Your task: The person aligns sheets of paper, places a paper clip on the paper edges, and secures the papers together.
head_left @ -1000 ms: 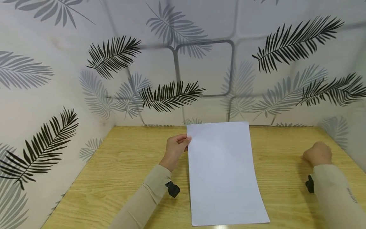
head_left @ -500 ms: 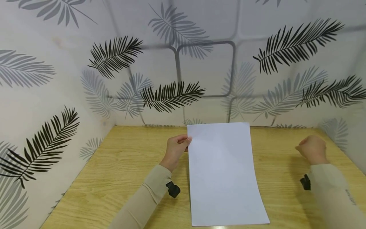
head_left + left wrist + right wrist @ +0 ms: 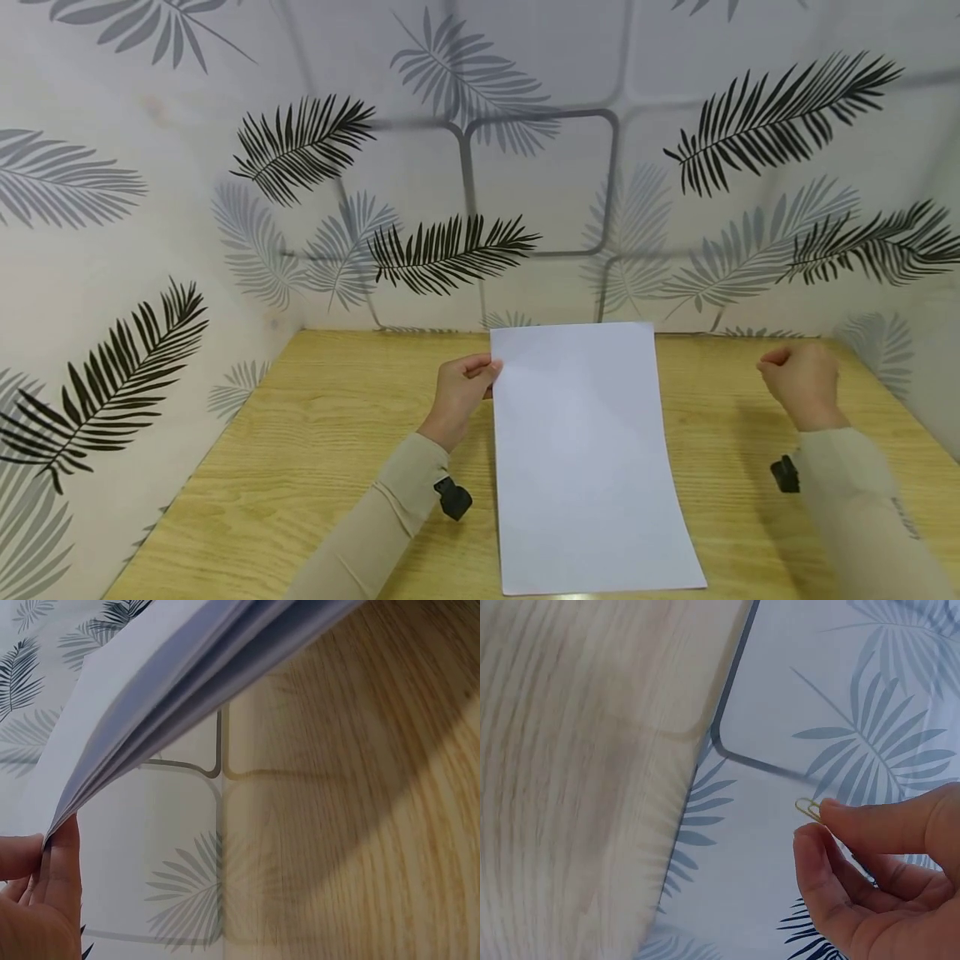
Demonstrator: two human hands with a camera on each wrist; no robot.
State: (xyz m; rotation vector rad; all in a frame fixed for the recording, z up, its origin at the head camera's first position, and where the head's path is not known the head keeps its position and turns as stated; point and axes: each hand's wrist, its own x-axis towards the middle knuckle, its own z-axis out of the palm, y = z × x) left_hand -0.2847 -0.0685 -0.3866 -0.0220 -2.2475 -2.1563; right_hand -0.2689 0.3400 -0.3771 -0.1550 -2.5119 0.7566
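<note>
Several white sheets of paper [image 3: 581, 458] form a thin stack, seen from above in the head view. My left hand [image 3: 463, 396] pinches the stack at its far left edge between thumb and fingers. In the left wrist view the sheets [image 3: 150, 697] fan slightly apart and bow upward from that grip. Off to the right, my right hand [image 3: 804, 379] is held above the table, apart from the paper. The right wrist view shows its thumb and index finger pinching a yellow paper clip [image 3: 808, 806], whose looped end sticks out past the fingertips.
The wood-grain table [image 3: 345, 392] lies under both hands. A white wall [image 3: 540, 183] with a leaf pattern rises at its back edge, and similar walls stand at the left and right.
My right hand has moved left and slightly away from me, closer to the paper. The left hand and the stack have stayed nearly still.
</note>
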